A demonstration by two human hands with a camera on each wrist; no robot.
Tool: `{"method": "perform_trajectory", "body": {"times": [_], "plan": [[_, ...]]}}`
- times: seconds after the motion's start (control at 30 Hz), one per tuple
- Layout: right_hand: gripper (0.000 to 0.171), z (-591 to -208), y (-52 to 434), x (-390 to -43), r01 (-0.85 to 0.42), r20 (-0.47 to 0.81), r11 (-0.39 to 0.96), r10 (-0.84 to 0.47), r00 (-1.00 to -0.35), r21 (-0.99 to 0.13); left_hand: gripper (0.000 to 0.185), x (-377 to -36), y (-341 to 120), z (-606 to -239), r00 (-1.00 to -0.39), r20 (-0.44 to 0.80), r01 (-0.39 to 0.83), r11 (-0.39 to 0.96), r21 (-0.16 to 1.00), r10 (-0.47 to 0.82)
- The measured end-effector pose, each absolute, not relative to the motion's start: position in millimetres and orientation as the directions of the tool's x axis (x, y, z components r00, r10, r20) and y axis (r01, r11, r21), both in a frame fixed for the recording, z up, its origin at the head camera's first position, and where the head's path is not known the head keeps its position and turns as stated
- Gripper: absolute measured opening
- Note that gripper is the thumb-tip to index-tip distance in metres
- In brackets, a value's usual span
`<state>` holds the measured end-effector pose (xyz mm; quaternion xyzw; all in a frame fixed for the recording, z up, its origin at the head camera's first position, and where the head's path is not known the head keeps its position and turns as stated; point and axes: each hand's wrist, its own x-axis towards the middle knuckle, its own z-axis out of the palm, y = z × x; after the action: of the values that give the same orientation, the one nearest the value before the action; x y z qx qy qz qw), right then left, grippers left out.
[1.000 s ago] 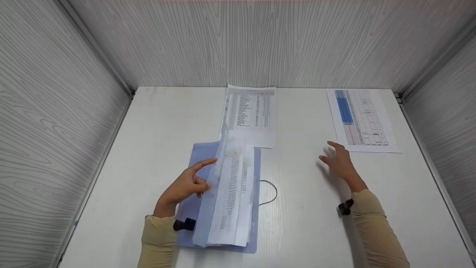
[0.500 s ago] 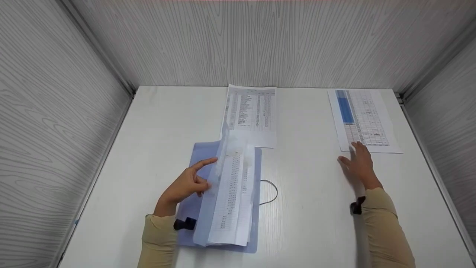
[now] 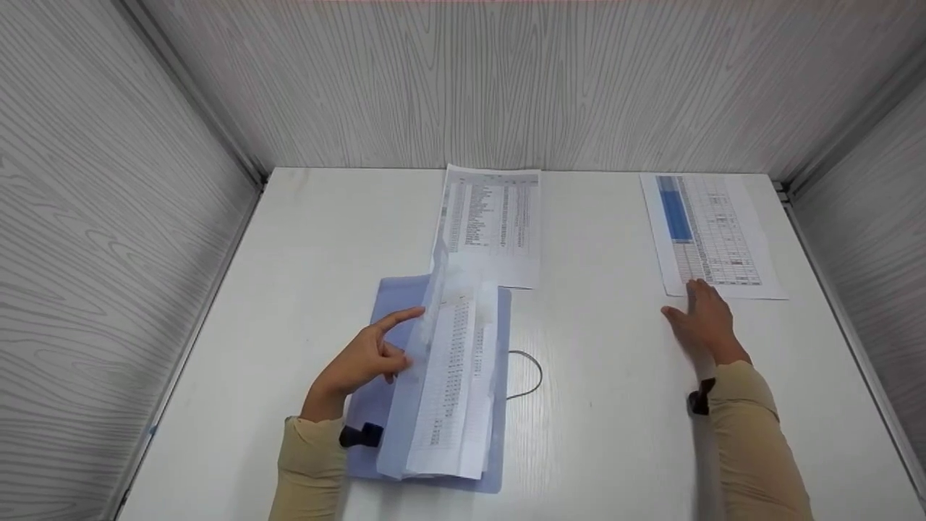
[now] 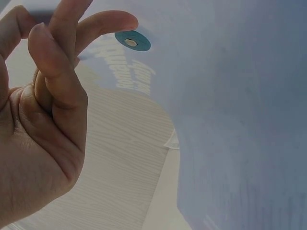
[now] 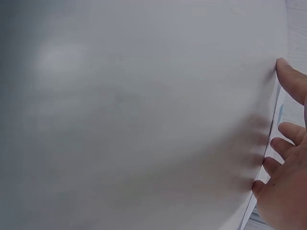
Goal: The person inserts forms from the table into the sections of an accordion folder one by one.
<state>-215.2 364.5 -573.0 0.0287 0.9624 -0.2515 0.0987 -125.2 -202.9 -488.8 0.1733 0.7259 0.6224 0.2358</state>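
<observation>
My left hand (image 3: 364,359) is at a blue translucent document folder (image 3: 399,291), its index finger and thumb touching the raised flap (image 3: 411,405). In the left wrist view a fingertip lies beside the flap's teal snap button (image 4: 133,41). Printed sheets (image 3: 441,376) stand tilted inside the folder. My right hand (image 3: 705,318) has its fingers stretched at the near edge of a printed sheet with a blue column (image 3: 723,231), at the far right of the table. Its fingertips reach that edge in the right wrist view, too (image 5: 283,158), and the thumb is spread apart.
Another printed sheet (image 3: 499,217) lies at the back middle, partly overlapped by the folder. A thin dark cord (image 3: 539,373) loops out from the folder's right side. Wood-patterned walls (image 3: 506,79) enclose the white table (image 3: 593,434) at the back and both sides.
My right hand has moved right and slightly down in the head view, its fingers coming to the near edge of the blue-column sheet. The left hand and folder stay as they were.
</observation>
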Motion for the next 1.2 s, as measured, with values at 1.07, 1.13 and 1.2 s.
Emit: {"method": "perform_trajectory", "body": {"times": [1.07,1.13,1.2], "plan": [[0.083,-562,340,-181,0.015,-0.304,0.939,-0.096,-0.948,-0.344,0.076,-127,-201,-488,-0.817,-0.128,-0.056,0.143,0.988,0.563],[0.081,-562,337,-178,0.006,-0.302,0.94,-0.104,-0.947,-0.341,0.076,-127,-201,-489,-0.815,-0.127,-0.056,0.141,0.988,0.566],[0.079,-561,333,-174,-0.001,-0.305,0.94,-0.112,-0.946,-0.341,0.075,-127,-201,-489,-0.815,-0.127,-0.055,0.143,0.988,0.566]]}}
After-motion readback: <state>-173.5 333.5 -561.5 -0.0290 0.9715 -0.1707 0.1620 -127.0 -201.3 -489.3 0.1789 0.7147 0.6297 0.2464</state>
